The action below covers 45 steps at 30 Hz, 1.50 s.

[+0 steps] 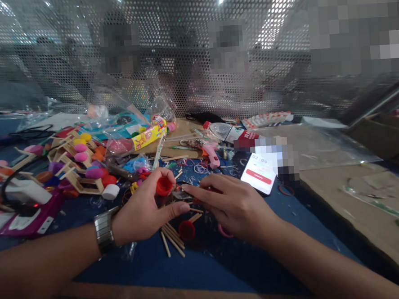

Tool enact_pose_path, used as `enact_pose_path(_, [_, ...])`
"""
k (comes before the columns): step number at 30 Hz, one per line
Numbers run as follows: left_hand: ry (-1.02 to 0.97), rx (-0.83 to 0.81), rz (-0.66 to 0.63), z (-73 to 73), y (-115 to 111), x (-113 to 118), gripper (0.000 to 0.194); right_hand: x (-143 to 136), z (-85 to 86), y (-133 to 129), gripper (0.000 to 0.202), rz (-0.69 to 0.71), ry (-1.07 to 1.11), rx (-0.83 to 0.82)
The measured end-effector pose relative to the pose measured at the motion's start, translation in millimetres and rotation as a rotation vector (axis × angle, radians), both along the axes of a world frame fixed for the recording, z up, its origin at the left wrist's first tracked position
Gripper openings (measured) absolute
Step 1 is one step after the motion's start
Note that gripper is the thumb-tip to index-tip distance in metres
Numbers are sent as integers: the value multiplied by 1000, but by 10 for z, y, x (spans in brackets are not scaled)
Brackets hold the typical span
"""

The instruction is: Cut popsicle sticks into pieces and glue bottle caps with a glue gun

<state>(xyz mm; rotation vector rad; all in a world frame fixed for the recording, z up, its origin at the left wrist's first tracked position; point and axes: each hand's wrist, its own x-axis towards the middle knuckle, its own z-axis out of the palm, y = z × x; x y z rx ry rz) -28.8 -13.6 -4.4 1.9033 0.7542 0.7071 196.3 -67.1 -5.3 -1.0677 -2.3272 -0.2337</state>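
Observation:
My left hand [145,209], a metal watch [105,229] on its wrist, is closed around a red bottle cap [164,186]. Its thumb points toward my right hand [231,201], whose fingers are bent together with the index finger stretched to a small dark, shiny piece [182,194] beside the cap. Whatever lies under the right palm is hidden. A pink loop [225,231] shows below that palm. On the blue tabletop beneath my hands are a second red cap [187,230] and several thin wooden sticks [173,239].
To the left sit stick-built pieces with coloured caps [86,170] and a purple power strip [37,211]. Behind my hands are a pink glue gun [212,154], a yellow packet [149,134] and a plastic bottle [230,133]. A lit phone [260,173] and cardboard [345,208] lie right.

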Motion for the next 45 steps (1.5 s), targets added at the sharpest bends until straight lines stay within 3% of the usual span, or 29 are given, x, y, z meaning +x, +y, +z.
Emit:
enact_pose_path(10, [39,99,25,11,-17,-3,29,-20,-1,-21,39,-9,-32,-17])
enact_pose_path(26, [20,68,-11,59,-46,31,19,-53,-19,-8,43,-28,-40,16])
enact_pose_path(37, [-3,44,71,33,0,24,41,-77,2,-20,34,5,103,-52])
enact_pose_path(45, [-10,19,75,48,-10,33,41,-49,29,-42,35,4,57,-48])
